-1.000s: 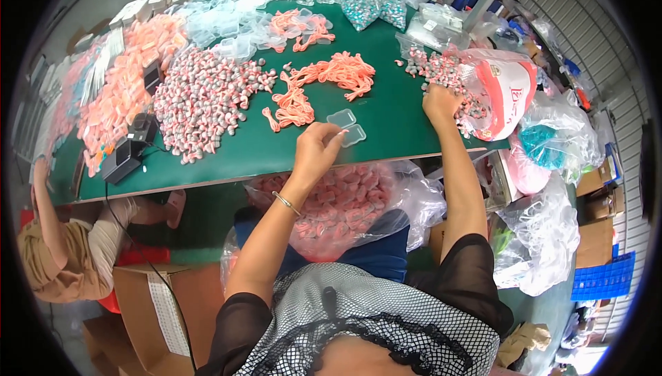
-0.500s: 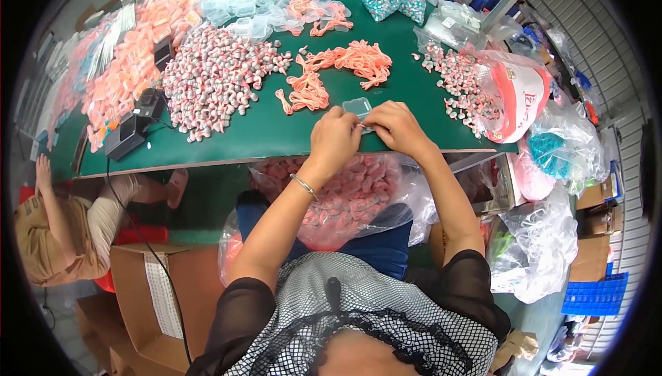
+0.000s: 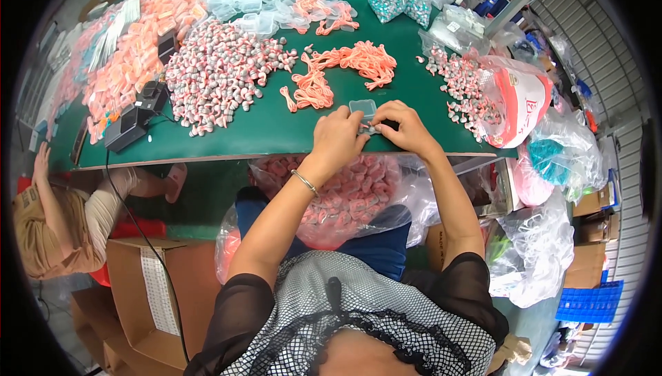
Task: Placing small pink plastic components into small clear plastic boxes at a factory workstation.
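Holding both hands close together at a small clear case (image 3: 363, 107), laid open on the green table (image 3: 414, 86). Seeing one half of the case past the hands, and little of the other half beneath them. Curling the left hand (image 3: 339, 134) narrowly at the left side of the case, with a small pinkish piece (image 3: 365, 126) at its fingertips; cannot tell whether gripped or only touched. Pinching thumb and forefinger of the right hand (image 3: 402, 127) nearly together at the right side of the case, close to the same piece; cannot tell whether holding anything. Just beyond the case, looped coral cords (image 3: 372, 62) in a loose bundle. Well left of the case, a large heap of pink-and-grey pieces (image 3: 224, 72), with a black box (image 3: 126, 127) farther left. Right of the case, a smaller spill of similar pieces (image 3: 465, 83) beside a white-and-pink bag (image 3: 520, 110). Far beyond the case, a heap of clear cases (image 3: 258, 25).
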The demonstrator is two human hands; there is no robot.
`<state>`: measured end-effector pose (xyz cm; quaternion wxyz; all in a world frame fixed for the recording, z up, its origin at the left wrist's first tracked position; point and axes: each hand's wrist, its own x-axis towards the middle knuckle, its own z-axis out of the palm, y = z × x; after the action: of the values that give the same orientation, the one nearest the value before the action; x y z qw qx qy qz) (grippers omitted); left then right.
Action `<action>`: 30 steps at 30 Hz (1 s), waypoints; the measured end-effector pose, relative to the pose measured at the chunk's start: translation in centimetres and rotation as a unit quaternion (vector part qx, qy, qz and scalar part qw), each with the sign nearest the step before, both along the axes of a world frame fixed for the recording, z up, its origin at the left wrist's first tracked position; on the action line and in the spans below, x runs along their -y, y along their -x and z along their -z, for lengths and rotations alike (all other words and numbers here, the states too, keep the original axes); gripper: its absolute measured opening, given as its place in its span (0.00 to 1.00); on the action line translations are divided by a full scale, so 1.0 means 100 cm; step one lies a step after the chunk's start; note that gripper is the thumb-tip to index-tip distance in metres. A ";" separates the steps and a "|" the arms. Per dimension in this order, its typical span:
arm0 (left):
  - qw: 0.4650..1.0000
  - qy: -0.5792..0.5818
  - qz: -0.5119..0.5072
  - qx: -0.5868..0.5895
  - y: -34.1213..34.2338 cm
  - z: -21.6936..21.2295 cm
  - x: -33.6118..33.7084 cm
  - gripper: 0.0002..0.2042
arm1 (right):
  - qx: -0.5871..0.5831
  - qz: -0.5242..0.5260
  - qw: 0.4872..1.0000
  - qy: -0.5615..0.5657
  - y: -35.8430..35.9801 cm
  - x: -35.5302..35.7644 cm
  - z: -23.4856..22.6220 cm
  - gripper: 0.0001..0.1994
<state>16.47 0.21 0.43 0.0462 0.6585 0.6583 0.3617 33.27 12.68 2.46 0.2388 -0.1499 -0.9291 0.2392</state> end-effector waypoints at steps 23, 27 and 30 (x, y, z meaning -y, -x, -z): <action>0.998 -0.028 0.027 0.050 0.022 0.012 0.004 0.22 | -0.111 0.095 0.986 0.080 0.021 0.011 0.011 0.08; 0.998 -0.006 0.022 0.065 0.021 0.011 0.002 0.23 | -0.082 0.083 0.990 0.083 0.022 0.018 0.016 0.08; 0.996 0.006 0.010 0.085 0.019 0.010 0.001 0.26 | -0.088 0.049 0.995 -0.020 0.020 0.016 0.020 0.06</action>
<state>14.59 0.12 -0.55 0.1094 0.6315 0.6476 0.4120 31.31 11.05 0.43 0.3340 -0.1691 -0.9007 0.2206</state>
